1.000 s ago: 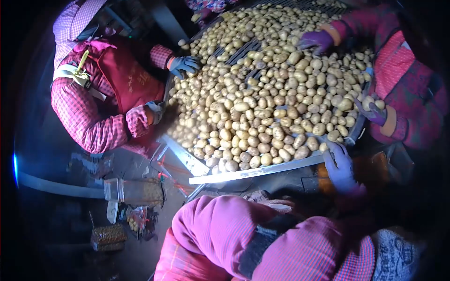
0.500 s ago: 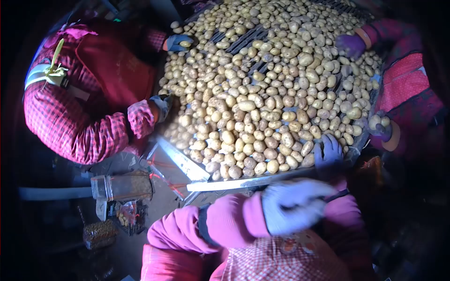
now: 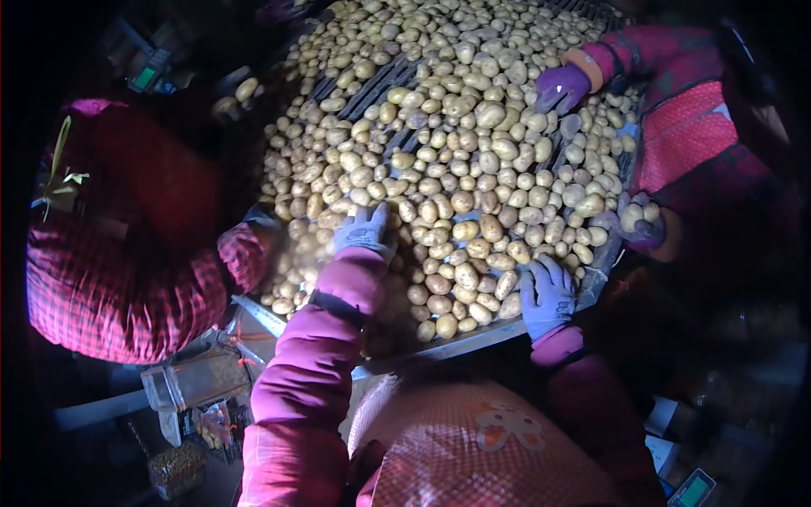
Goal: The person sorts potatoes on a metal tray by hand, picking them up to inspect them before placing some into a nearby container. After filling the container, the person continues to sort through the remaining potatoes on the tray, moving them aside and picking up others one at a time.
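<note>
Many yellowish-brown potatoes (image 3: 473, 182) lie heaped over a slatted sorting table (image 3: 376, 89). My left hand (image 3: 365, 234), in a pale grey-blue glove, reaches in over the potatoes near the middle. Its fingers stretch forward and touch them, with none visibly gripped. By the near rim, my right hand (image 3: 547, 296) in a similar glove rests on potatoes with its fingers spread. My left sleeve hides part of the near-left heap.
At left stands a person in a checked shirt (image 3: 110, 287). A second person on the right has a purple-gloved hand (image 3: 562, 87) on the potatoes and another hand (image 3: 646, 232) holding several. A metal rim (image 3: 473, 340) borders the near side. Digital displays (image 3: 694, 490) glow in the corners.
My left hand has swung from above my lap, left and forward onto the potatoes. My right hand stays near the rim. The view has shifted, and a potato blurs near the left person.
</note>
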The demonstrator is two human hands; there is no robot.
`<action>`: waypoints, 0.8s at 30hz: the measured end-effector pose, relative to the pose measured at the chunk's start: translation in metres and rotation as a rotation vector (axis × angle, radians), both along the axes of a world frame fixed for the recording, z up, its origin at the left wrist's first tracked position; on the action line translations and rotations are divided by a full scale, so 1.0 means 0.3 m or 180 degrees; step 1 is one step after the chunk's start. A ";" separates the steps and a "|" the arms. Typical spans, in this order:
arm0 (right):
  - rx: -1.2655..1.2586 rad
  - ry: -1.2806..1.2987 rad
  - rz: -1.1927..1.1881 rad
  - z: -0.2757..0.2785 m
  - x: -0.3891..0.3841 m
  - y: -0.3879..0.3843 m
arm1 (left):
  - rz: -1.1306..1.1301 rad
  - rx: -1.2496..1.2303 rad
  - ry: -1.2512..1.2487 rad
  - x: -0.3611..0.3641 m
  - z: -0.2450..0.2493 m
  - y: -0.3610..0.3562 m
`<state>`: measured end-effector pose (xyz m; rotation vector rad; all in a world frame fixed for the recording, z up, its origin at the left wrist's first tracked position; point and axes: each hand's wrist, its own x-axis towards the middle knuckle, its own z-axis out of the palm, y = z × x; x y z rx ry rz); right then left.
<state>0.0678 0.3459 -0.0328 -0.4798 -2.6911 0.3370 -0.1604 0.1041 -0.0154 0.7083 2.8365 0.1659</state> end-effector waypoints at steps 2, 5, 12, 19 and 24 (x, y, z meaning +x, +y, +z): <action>-0.0054 -0.0014 -0.0020 0.008 0.007 -0.001 | -0.0049 -0.0303 -0.0094 -0.022 0.013 0.033; -0.0002 0.0093 0.0039 -0.014 0.002 0.005 | -0.0031 -0.0391 -0.0098 -0.032 0.023 0.046; 0.0054 0.0058 0.0086 0.004 0.001 0.001 | -0.1036 0.1370 0.0765 0.218 0.044 -0.152; 0.0134 0.0160 0.0226 -0.024 0.002 0.002 | -0.0592 0.0603 0.0483 0.156 -0.093 -0.301; 0.0259 0.0157 0.0212 -0.029 -0.001 0.014 | -0.0250 0.0214 0.0462 -0.014 -0.122 -0.307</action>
